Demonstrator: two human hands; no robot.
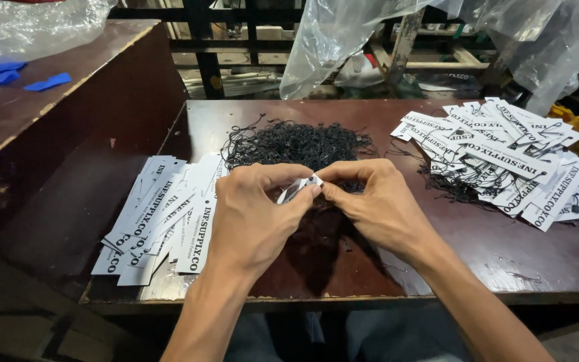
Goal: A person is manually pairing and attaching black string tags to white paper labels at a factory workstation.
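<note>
You are seated at a dark brown wooden table (504, 255) with worn edges, a taller wooden bench (48, 100) rising to your left and clear plastic bags (343, 40) hanging over the far edge in front of a cluttered metal frame. Both of your hands meet over the middle of the table, just in front of a tangled heap of black strings (296, 144). Your left hand (252, 218) is pinched shut on a small white paper tag (301, 188), thumb and forefinger closing on its near end, with the other fingers curled beneath. Your right hand (376, 204) grips the same tag from the other side, its fingertips (326, 182) pressed to the tag's upper corner, so the tag sits lifted off the table, slanted, caught between the two sets of fingertips. Whether a string already runs through it you cannot tell, since your fingers cover most of it. To your left, a fanned stack of white tags (162, 221) lies flat near the table's edge, overlapping one another. To your right, well apart from your hands, a looser pile of tags with black strings (504, 161) attached spreads across the far corner. On the bench lie blue scraps (45, 82) beside another plastic bag (28, 23).
</note>
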